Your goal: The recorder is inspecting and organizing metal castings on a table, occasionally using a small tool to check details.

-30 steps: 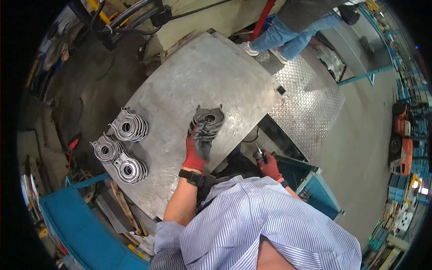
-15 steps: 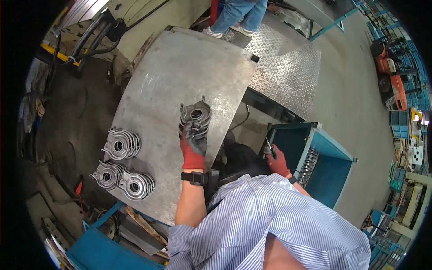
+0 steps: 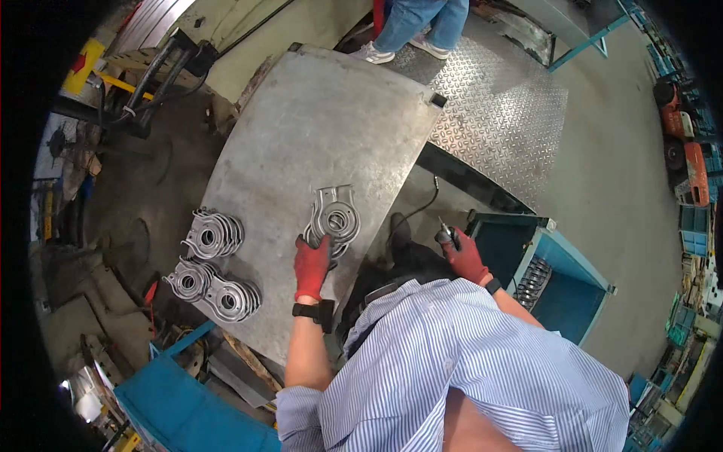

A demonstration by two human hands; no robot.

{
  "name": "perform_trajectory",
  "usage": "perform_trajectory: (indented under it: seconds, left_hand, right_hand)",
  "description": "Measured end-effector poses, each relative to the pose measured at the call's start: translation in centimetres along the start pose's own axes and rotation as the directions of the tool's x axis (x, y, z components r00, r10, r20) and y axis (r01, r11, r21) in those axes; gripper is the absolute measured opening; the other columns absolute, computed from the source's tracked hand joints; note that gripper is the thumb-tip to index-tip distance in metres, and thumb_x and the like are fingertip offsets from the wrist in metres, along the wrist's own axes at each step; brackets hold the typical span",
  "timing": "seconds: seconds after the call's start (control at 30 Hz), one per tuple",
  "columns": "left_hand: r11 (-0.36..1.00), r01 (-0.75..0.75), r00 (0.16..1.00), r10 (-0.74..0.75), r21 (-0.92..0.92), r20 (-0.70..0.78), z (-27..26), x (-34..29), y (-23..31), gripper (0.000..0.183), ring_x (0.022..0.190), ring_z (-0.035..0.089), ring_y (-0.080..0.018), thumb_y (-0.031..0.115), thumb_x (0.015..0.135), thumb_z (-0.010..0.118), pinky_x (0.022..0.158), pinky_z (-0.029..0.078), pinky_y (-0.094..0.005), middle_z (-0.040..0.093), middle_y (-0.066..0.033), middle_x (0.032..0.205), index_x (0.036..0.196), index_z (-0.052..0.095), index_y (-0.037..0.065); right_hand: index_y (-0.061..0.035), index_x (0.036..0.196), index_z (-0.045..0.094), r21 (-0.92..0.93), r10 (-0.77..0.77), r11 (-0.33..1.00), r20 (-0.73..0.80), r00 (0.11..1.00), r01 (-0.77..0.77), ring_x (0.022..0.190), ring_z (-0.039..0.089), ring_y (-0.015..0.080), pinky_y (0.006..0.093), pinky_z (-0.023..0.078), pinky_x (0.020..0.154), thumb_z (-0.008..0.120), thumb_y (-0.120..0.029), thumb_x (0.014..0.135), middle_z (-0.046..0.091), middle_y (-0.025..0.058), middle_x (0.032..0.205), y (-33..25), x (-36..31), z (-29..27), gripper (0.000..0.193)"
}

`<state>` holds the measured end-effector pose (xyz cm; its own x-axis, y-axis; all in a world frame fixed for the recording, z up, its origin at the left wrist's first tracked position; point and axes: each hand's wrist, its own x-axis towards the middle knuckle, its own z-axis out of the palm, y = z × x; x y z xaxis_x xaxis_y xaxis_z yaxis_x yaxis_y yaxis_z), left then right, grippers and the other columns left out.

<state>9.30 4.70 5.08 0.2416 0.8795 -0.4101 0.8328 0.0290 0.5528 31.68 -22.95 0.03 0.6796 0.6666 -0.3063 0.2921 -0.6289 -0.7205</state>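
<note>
Beside the right edge of the tabletop [image 3: 301, 113], toward its near end, holds a stack [image 3: 331, 205] of grey metal parts, ring-shaped with a forked tab pointing at the far edge. Has the left hand [image 3: 311, 264], in a red glove with dark fingers, curled on the near side of this stack, seemingly gripping; cannot tell how firmly, nor whether lifting or merely steadying. Should handle as stiff and fairly heavy, not fragile, perhaps slippery on the smooth metal faces and apt to slide or fan out layer over layer, possibly with sharp rims. Best taken low across the outer rims, between thumb and spread fingers, squeezing every layer at once; less surely by the fork or the top ring alone. Beyond the right edge, clear of the tabletop, has the right hand [image 3: 465, 260] closed around a slim-tipped tool [image 3: 447, 233], next to a blue bin [image 3: 571, 248] with metal parts [image 3: 535, 282] inside. Toward the near left corner of the tabletop, shows three more stacks [image 3: 222, 235] set close together. Past the far edge, shows a co-worker's jeans [image 3: 414, 22] above a tread plate [image 3: 497, 113].
</note>
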Motion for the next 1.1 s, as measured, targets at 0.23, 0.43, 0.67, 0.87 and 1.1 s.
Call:
perform_trajectory:
  seconds: [0.23,0.43,0.67,0.87,1.1]
  left_hand:
    - [0.995,0.054,0.995,-0.061,0.083,0.082,0.2,2.9,-1.3,0.054,0.093,0.060,-0.0409,0.038,0.076,0.062,0.079,0.046,-0.0443,0.061,-0.0310,0.094,0.093,0.058,-0.013]
    - [0.956,0.114,0.992,-0.097,-0.269,0.075,3.1,5.5,-1.4,0.047,0.071,0.064,-0.0332,0.032,0.076,0.064,0.064,0.048,-0.0394,0.064,-0.0259,0.078,0.084,0.059,-0.014]
    - [0.934,-0.031,0.999,0.016,0.357,0.042,1.1,4.9,8.6,0.064,0.100,0.056,-0.0396,0.052,0.074,0.064,0.084,0.045,-0.0438,0.060,-0.0270,0.101,0.093,0.057,-0.009]
    - [0.850,-0.212,0.975,0.150,0.483,0.163,-0.3,7.6,10.0,0.046,0.097,0.058,-0.0377,0.044,0.082,0.056,0.083,0.045,-0.0444,0.062,-0.0211,0.101,0.099,0.059,0.001]
    - [0.781,-0.475,0.879,0.402,0.405,0.255,-0.4,9.8,7.7,0.037,0.091,0.058,-0.0381,0.037,0.085,0.054,0.078,0.045,-0.0447,0.062,-0.0203,0.094,0.090,0.061,0.002]
  right_hand:
    - [0.0013,0.115,0.053,0.061,-0.057,0.997,0.027,0.998,0.056,0.091,0.058,0.0413,0.0432,0.046,0.078,0.062,-0.020,0.080,0.061,0.0255,0.096,-0.9,3.8,-2.6,0.041]
    - [0.0021,0.109,0.054,0.037,-0.231,0.972,0.012,0.973,0.230,0.078,0.063,0.0334,0.0377,0.047,0.069,0.060,-0.016,0.082,0.063,0.0207,0.084,-1.3,6.7,-3.9,0.033]
    - [0.0005,0.114,0.053,0.026,-0.205,0.979,0.094,0.974,0.203,0.090,0.060,0.0380,0.0413,0.046,0.077,0.061,-0.018,0.081,0.062,0.0241,0.094,-2.0,6.6,-4.1,0.039]
    - [-0.0018,0.115,0.052,0.025,-0.185,0.982,-0.002,0.983,0.185,0.091,0.058,0.0408,0.0450,0.045,0.077,0.061,-0.020,0.080,0.061,0.0248,0.095,-1.5,4.5,-4.3,0.041]
    - [-0.0014,0.112,0.053,0.030,-0.148,0.988,-0.019,0.989,0.149,0.088,0.058,0.0408,0.0452,0.045,0.075,0.062,-0.023,0.079,0.062,0.0243,0.092,-2.0,1.9,-2.8,0.041]
